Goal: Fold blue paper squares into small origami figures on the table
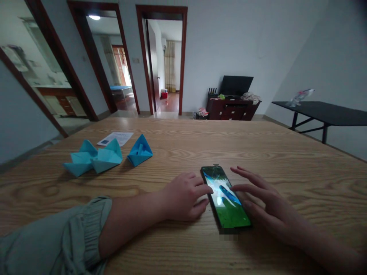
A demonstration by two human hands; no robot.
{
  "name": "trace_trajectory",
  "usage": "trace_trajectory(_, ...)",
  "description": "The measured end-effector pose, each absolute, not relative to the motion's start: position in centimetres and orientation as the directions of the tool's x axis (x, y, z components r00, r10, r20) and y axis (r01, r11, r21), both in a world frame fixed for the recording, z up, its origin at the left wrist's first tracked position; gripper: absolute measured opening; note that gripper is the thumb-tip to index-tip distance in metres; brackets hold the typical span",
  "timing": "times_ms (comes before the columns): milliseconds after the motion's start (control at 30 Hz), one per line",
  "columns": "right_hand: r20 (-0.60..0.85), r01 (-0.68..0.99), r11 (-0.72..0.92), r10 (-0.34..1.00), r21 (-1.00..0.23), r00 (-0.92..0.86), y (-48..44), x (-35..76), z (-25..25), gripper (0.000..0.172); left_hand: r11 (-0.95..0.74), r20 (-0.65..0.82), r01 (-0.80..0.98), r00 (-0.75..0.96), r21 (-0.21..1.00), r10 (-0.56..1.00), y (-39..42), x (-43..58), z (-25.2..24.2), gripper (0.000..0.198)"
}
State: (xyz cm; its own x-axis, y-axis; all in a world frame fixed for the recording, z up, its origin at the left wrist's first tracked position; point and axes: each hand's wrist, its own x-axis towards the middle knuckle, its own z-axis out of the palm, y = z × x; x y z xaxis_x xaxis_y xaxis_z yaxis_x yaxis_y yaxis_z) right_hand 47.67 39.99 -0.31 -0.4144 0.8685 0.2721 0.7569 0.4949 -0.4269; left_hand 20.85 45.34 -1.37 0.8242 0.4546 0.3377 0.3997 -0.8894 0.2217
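Note:
A smartphone lies flat on the wooden table, its screen lit with a green, white and blue picture. My left hand rests on the table at the phone's left side, fingers apart, with one fingertip over the screen's left edge. On the right side, my right hand is spread, and its index fingertip is at the right part of the screen; whether it touches the glass I cannot tell. Neither hand grips anything. To the left stand light-blue folded paper shapes side by side and a darker blue folded paper piece.
A printed sheet lies behind the paper shapes on the wooden table. Beyond the table are a dark cabinet with a screen on it and, at right, a black table holding a clear plastic item.

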Motion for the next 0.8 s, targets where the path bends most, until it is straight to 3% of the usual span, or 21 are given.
trace_trajectory(200, 0.287, 0.739, 0.548, 0.836, -0.391, -0.468, 37.9, 44.7, -0.2, 0.033, -0.926, 0.345, 0.327, 0.861, 0.188, 0.374, 43.7, 17.6, -1.4, 0.034)
trace_trajectory(600, 0.241, 0.709, 0.59, 0.807, -0.386, -0.54, 37.8, 45.1, 0.6, 0.032, -0.924, 0.302, 0.338, 0.875, 0.181, 0.379, 43.4, 18.5, -1.0, 0.038)
trace_trajectory(800, 0.208, 0.705, 0.596, 0.8, -0.384, -0.563, 38.2, 45.4, 0.2, 0.034, -0.92, 0.324, 0.317, 0.866, 0.231, 0.38, 43.9, 18.7, -1.0, 0.045)
